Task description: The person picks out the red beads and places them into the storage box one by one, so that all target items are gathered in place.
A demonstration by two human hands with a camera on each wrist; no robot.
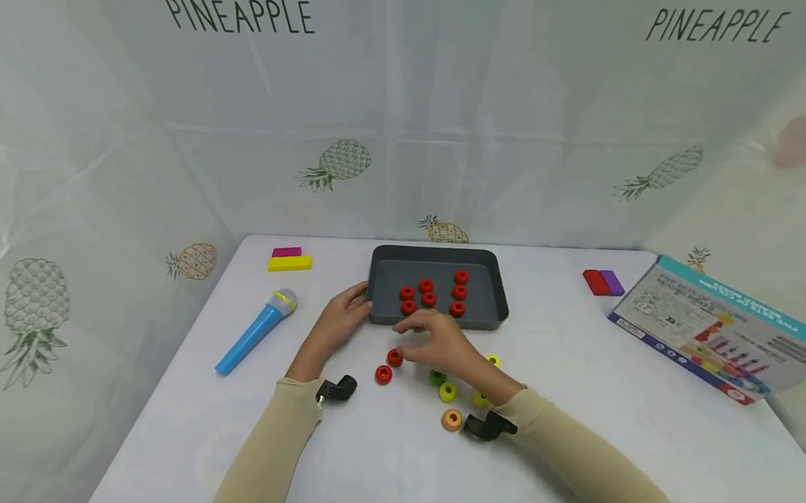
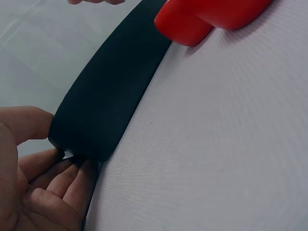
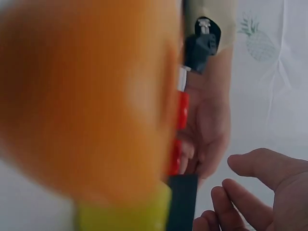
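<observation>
Steadying the dark tray (image 1: 497, 302) at its front-left corner, the left hand (image 1: 340, 318) grips it while the right hand (image 1: 439, 344) hovers loose-fingered above two red rings (image 1: 389, 365).

"PINEAPPLE" is printed 2 times on the backdrop (image 1: 409, 130), top left and top right, in thin dark capitals. The box (image 1: 720, 329) at the right carries print (upside down, too small to read). No other legible text.
</observation>
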